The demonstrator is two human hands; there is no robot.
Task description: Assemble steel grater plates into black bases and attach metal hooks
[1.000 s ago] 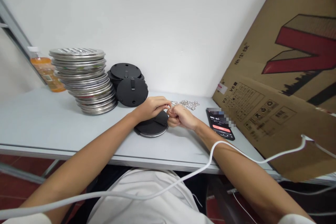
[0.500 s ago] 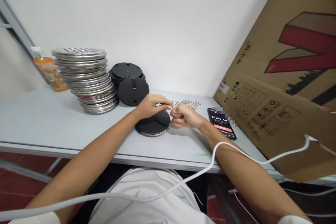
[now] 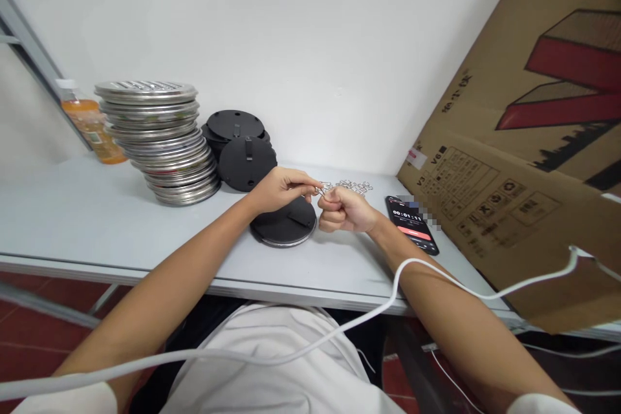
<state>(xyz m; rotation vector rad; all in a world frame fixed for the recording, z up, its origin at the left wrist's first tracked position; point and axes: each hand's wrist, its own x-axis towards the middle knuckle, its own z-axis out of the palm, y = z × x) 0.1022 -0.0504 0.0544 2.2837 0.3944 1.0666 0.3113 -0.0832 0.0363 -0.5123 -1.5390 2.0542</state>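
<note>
Head view, left to right. Orange bottle (image 3: 92, 132) at the far left edge of the table (image 3: 72, 220), well left of both hands. Next, a leaning stack of metal discs (image 3: 158, 139), then a small pile of black discs (image 3: 242, 149), one propped on edge against the rest; both lie well left of and behind the fingertips.

Left hand (image 3: 279, 186): thumb and forefinger closed to a pinch on a small metal clip (image 3: 317, 191), remaining fingers loosely curled. Right hand (image 3: 342, 210): closed to a near fist, thumb and forefinger meeting the same clip from the other side. The clip sits between the two sets of fingertips; too small to tell its shape or which hand bears the load.

Directly below the fingertips, a single black disc (image 3: 284, 226) lies flat on the table, a raised bar across its face. Just behind the right knuckles, a loose heap of metal clips (image 3: 352, 186). Right of the right wrist, a phone (image 3: 412, 223) with its timer screen lit; beyond it a cardboard sheet (image 3: 533, 142) leans over the table.

Change over the last second: both hands have lifted slightly off the flat disc and drifted right, with the pinch unchanged; the timer has advanced. Judgement: the clip is being worked in the air and is not yet seated on the disc's bar.
</note>
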